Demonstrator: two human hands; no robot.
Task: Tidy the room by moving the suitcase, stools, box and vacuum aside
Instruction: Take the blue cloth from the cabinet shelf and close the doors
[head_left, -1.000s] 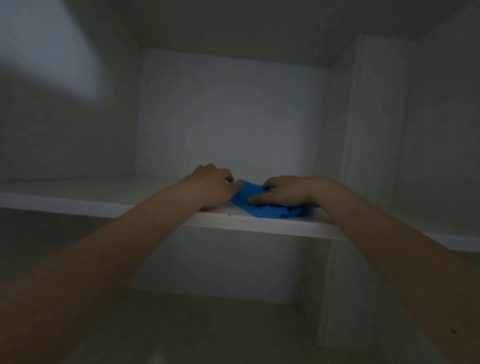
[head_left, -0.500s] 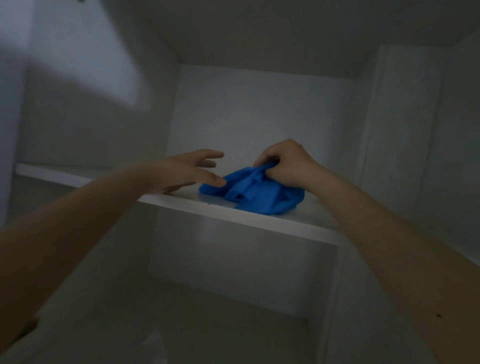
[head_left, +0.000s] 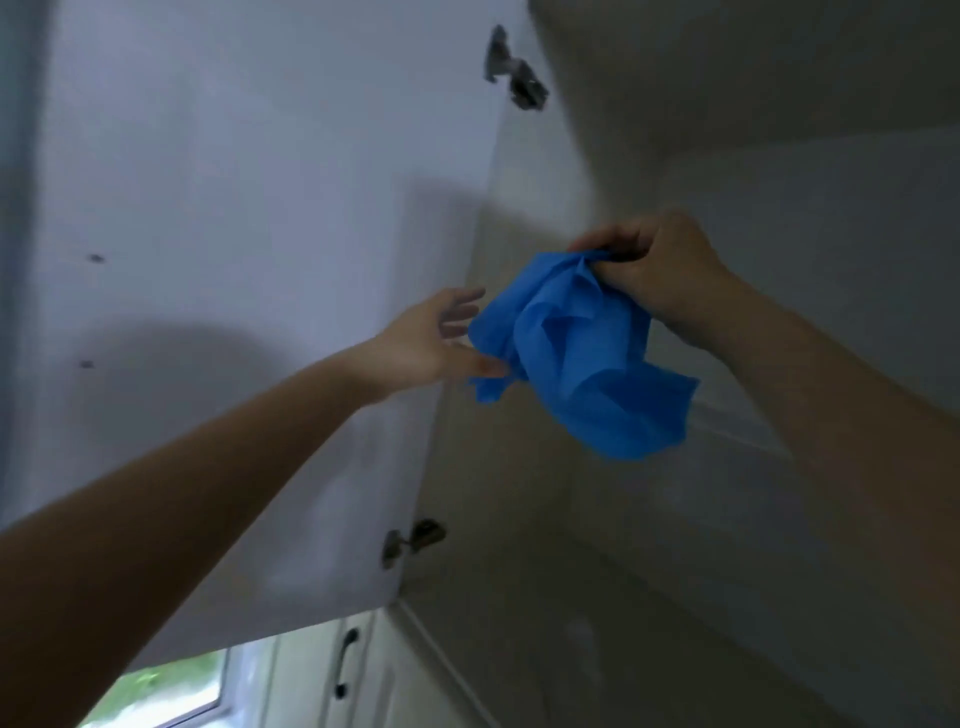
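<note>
Blue cloth hangs bunched from my right hand, whose fingers pinch its top edge in front of the cupboard. My left hand is spread loose, thumb touching the cloth's lower corner, beside the white cupboard door with its hinges.

The blue cloth hides the left hand's fingertips, so contact can't be judged. The right hand's fingertips sink into its folds. Both forearms run off the bottom edge. The window is cropped and blurred.
</note>
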